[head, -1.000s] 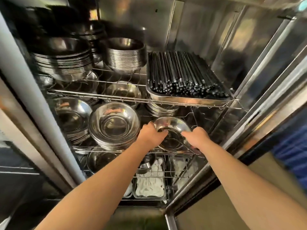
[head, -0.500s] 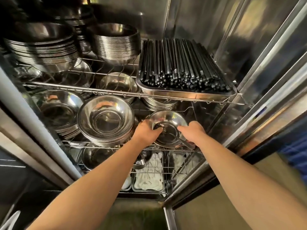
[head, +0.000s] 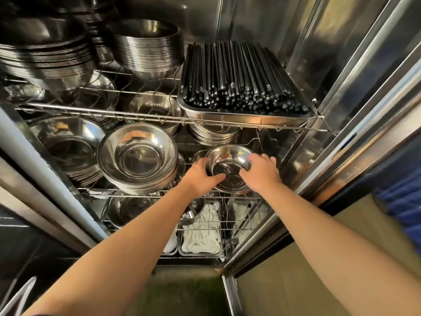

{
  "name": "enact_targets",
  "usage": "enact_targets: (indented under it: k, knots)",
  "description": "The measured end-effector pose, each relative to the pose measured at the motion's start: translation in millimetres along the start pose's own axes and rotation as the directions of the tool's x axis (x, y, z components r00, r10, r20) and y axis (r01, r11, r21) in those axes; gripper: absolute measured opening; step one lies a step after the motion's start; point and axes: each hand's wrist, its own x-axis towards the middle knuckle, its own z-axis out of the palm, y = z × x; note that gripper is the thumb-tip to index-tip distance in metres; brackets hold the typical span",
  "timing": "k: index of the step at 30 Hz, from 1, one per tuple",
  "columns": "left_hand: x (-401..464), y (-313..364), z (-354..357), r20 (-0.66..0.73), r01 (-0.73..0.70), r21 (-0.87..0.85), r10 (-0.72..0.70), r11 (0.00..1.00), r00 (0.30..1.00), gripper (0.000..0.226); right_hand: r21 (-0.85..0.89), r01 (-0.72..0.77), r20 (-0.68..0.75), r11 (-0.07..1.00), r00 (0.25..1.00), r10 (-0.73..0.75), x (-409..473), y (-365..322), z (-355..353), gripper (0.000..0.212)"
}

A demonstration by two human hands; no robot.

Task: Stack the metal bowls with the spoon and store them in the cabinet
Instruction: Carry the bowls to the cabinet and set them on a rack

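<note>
A small stack of shiny metal bowls [head: 229, 156] sits on the right side of the middle wire shelf [head: 127, 193] inside the steel cabinet. A spoon [head: 224, 168] lies in the top bowl, mostly in shadow. My left hand [head: 201, 176] grips the stack's left rim. My right hand [head: 262, 173] grips its right rim, fingers over the edge. The lower bowls of the stack are partly hidden by both hands.
Left of the stack stand two piles of wide metal bowls [head: 137, 156]. The upper shelf carries bowl stacks [head: 148, 49] and a tray of black chopsticks [head: 241, 80]. The lower shelf holds a bowl and trays of white cloths [head: 201, 231]. The cabinet's right door frame [head: 341, 142] is close.
Both hands have pushed the bowl stack deeper and lower onto the middle shelf. The view has tilted up slightly, and the spoon handle that stuck out is now hidden behind my right hand.
</note>
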Motion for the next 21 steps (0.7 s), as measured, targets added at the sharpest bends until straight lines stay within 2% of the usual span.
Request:
enact_targets:
  k: [3,6,10,16,21]
  knots:
    - [-4,-5,-1,0.011,-0.032,0.076,0.031,0.997,0.999,0.085,-0.065,0.073,-0.002,0.995,0.997,-0.073,-9,-2,3,0.042]
    - [-13,-11,-4,0.024,-0.076,0.19,0.073,0.979,0.997,0.093,0.023,0.059,0.068,0.998,0.996,-0.06,-16,-3,4,0.041]
    - [-31,-24,-8,0.031,-0.155,0.328,0.153,0.932,0.988,0.092,0.06,0.032,0.117,0.998,0.992,-0.039,-20,-1,6,0.04]
    - [-63,-56,-17,0.049,-0.166,0.566,0.168,0.808,0.985,0.089,0.062,0.061,0.08,0.996,0.995,-0.066,-23,0,7,0.029]
    - [-81,-77,-25,0.055,-0.168,0.71,0.183,0.684,0.981,0.094,0.045,0.06,0.052,0.997,0.997,-0.062,-27,-3,5,0.024]
